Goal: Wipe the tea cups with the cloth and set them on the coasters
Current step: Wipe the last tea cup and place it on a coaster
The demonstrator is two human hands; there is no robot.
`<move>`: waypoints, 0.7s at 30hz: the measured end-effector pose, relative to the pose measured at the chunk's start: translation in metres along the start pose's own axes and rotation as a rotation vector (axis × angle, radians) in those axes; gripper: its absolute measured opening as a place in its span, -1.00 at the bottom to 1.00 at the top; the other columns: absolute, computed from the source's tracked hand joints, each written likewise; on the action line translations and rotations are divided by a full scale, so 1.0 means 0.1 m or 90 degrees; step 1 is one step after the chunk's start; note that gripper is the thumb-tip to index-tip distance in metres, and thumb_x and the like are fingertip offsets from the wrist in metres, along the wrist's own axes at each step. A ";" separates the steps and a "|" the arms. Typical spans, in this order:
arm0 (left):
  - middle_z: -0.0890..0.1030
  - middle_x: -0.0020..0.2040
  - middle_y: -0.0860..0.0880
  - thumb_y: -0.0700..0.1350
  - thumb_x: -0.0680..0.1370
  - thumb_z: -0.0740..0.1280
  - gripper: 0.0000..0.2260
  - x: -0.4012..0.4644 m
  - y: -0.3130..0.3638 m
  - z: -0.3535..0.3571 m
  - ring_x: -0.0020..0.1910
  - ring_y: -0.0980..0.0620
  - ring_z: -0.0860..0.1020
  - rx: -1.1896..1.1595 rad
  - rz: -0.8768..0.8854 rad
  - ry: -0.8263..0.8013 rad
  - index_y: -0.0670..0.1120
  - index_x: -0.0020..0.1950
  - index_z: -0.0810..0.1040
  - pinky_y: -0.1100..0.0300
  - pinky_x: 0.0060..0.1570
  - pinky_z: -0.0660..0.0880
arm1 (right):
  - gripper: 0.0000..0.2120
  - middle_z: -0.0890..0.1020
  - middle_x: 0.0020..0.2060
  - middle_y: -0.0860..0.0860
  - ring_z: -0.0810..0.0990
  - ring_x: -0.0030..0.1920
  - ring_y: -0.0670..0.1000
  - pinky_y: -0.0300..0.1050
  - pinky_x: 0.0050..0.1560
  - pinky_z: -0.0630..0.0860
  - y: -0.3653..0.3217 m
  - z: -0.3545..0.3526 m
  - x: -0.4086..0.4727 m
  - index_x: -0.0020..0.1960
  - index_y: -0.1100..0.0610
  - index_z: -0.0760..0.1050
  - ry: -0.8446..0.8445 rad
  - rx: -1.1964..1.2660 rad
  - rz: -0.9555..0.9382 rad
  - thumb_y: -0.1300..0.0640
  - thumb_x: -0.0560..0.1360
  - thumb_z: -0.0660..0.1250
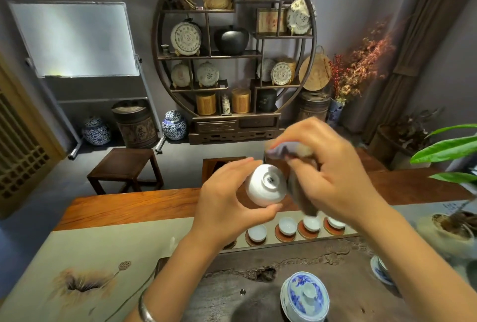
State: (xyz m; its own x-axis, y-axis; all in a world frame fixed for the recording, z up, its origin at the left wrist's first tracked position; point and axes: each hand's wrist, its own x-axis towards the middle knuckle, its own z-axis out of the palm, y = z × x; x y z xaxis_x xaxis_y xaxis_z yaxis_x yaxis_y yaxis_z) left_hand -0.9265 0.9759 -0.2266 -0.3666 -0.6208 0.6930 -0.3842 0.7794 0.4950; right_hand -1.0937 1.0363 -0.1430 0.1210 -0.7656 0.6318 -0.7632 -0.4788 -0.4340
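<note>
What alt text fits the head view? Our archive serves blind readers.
A left hand holds a white tea cup base-up while the right hand wipes it with a cloth. Below, four cups sit on coasters.

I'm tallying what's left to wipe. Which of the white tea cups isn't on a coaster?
The tea cup held in the left hand, tipped so its foot faces the camera. The other four cups sit upright on coasters.
</note>
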 end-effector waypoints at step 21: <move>0.58 0.02 0.32 0.19 0.29 0.52 -0.53 0.03 0.05 -0.03 0.03 0.27 0.57 -0.014 -0.112 0.066 0.09 0.16 0.61 0.47 0.02 0.48 | -0.73 0.62 -0.04 0.04 0.54 0.03 -0.13 -0.40 0.04 0.40 0.11 0.21 -0.46 0.04 0.18 0.59 0.093 -0.005 0.093 0.34 0.41 0.24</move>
State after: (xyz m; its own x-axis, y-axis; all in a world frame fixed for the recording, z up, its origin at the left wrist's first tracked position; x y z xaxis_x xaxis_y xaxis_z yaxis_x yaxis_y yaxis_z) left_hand -0.9269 0.9778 -0.2203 -0.2065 -0.7365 0.6441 -0.4152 0.6621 0.6239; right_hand -1.0943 1.0568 -0.1902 -0.0846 -0.7555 0.6496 -0.7704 -0.3638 -0.5235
